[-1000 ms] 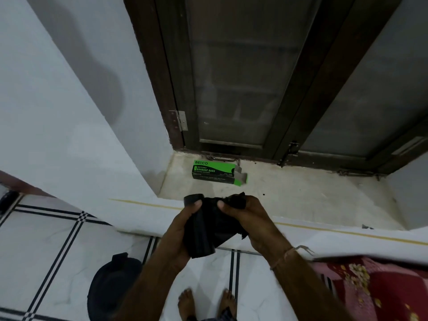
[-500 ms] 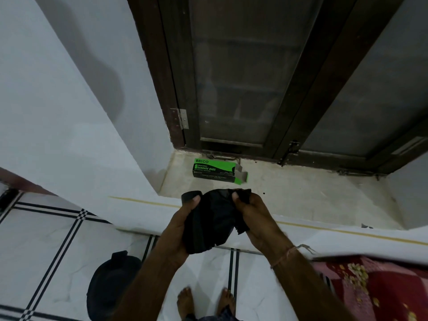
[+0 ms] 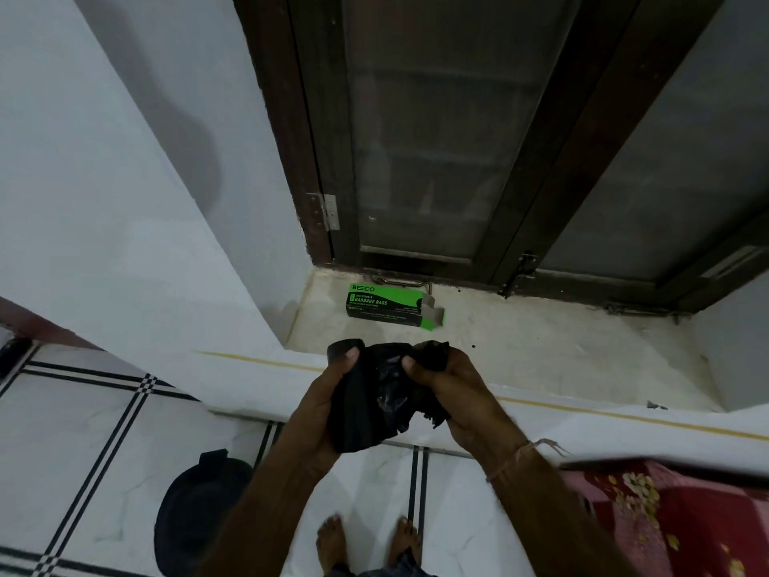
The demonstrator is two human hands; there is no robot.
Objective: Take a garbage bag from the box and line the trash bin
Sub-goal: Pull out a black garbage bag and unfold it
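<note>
Two hands hold the black plastic garbage bag roll (image 3: 366,410) over the pale stone ledge's (image 3: 582,360) front edge: left hand (image 3: 324,410) fingers curled round it, right hand (image 3: 453,389) fingers pinching its loose end, now teased wider; round black trash bin (image 3: 195,505) awaits lining

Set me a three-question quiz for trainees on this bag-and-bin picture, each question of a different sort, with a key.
1. True or false: the green box lies inside the dark bin.
2. What holds the black bag? A: one hand. B: both hands. C: neither.
3. Fill in: the dark bin stands on the person's ___ side.
Key: 1 false, it lies on the ledge by the door; 2 B, left hand and right hand; 3 left.
</note>
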